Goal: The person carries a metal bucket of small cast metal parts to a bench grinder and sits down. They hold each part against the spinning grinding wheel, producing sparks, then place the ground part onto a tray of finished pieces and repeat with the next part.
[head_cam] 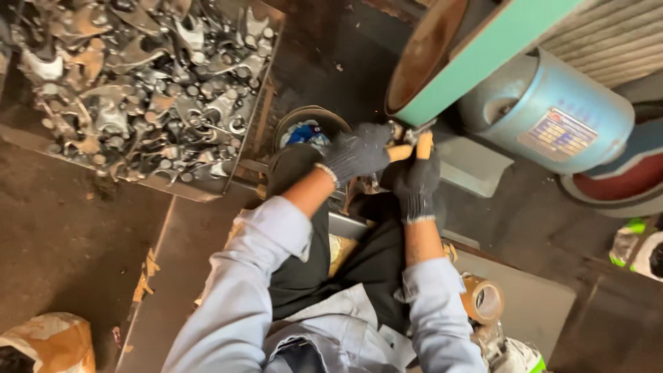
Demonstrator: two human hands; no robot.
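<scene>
Both my hands wear dark knit gloves with tape-wrapped fingertips. My left hand and my right hand together grip a small metal part and press it against the green sanding belt of a grinding machine. The part is mostly hidden by my fingers and the belt's edge. My light blue sleeves reach up from the bottom of the view.
A large metal tray heaped with several shiny cast metal parts stands at upper left. A blue motor sits right of the belt. A round bucket is beside my left hand. A tape roll lies at lower right.
</scene>
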